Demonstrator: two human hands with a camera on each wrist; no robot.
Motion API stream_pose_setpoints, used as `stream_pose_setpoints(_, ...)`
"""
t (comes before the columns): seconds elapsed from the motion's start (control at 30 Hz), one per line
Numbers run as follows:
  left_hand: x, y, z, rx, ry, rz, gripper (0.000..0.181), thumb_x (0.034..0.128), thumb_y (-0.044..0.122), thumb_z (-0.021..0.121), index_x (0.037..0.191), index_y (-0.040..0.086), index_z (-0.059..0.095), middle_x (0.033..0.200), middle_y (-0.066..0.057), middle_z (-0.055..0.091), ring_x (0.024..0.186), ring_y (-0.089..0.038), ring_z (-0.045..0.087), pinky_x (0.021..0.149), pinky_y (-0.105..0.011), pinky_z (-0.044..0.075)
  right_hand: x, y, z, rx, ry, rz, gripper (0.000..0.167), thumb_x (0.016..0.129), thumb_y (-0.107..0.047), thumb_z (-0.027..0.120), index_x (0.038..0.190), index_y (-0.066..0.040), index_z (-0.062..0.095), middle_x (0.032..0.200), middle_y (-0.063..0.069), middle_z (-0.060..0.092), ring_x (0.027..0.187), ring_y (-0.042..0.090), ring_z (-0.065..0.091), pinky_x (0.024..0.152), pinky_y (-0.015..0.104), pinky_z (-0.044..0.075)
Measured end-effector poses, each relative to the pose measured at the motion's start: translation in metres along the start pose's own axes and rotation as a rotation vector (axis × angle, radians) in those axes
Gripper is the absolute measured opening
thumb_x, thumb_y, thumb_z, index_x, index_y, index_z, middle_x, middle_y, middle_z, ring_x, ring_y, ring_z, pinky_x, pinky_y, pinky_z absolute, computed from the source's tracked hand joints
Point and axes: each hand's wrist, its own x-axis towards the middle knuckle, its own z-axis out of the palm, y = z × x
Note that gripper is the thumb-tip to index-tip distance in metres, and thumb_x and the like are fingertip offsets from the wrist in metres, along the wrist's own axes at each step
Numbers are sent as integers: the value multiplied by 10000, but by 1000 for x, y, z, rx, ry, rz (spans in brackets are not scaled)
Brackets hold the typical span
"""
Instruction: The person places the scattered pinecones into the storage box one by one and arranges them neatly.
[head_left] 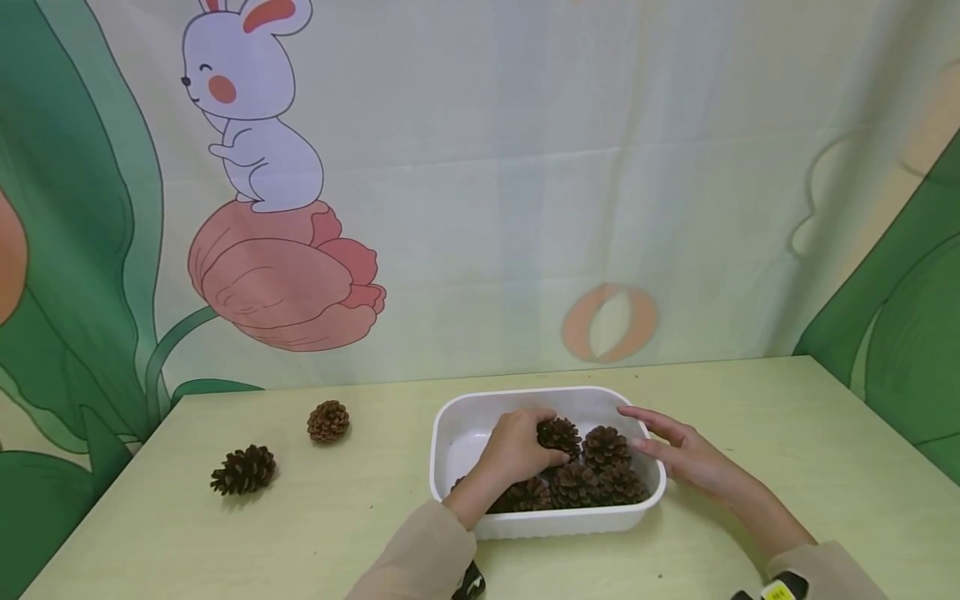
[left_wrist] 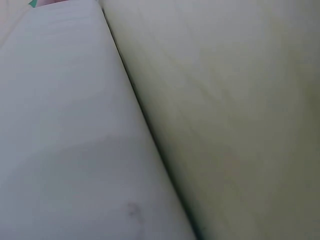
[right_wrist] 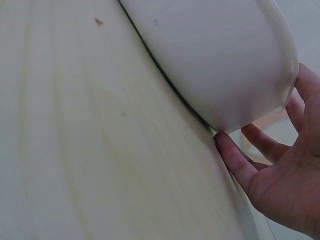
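Note:
In the head view my left hand (head_left: 513,447) reaches over the near side of a white plastic tub (head_left: 558,525). Its thumb and fingers are curled about a pine cone (head_left: 559,435) inside. Several more brown pine cones (head_left: 576,485) lie bunched in the tub's middle and right. My right hand (head_left: 697,458) holds the tub's right end, with thumb and forefinger over the rim. The right wrist view shows the fingers (right_wrist: 235,157) of that hand against the tub's outer wall (right_wrist: 220,65). The left wrist view shows the tub's outer side (left_wrist: 75,125) but no hand.
Two loose pine cones lie left of the tub on the pale wooden table (head_left: 337,517): a dark one (head_left: 244,471) and a rounder brown one (head_left: 328,422) farther back. Behind the table hangs a cloth backdrop (head_left: 480,208) printed with a rabbit and flowers.

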Motion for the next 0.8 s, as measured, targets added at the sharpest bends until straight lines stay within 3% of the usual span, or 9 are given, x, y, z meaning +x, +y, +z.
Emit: stream_pose_setpoints(0.8,-2,3,-1,-57,-72,4,498,767,189,737,1216,40,581,1211,-86,587,1154,-257,508,922,-359,462,0,3,-2,45,-25,1,463,939,-173,507,1385,-133,389,1447,302,129,1029,108,521,782,305,530)
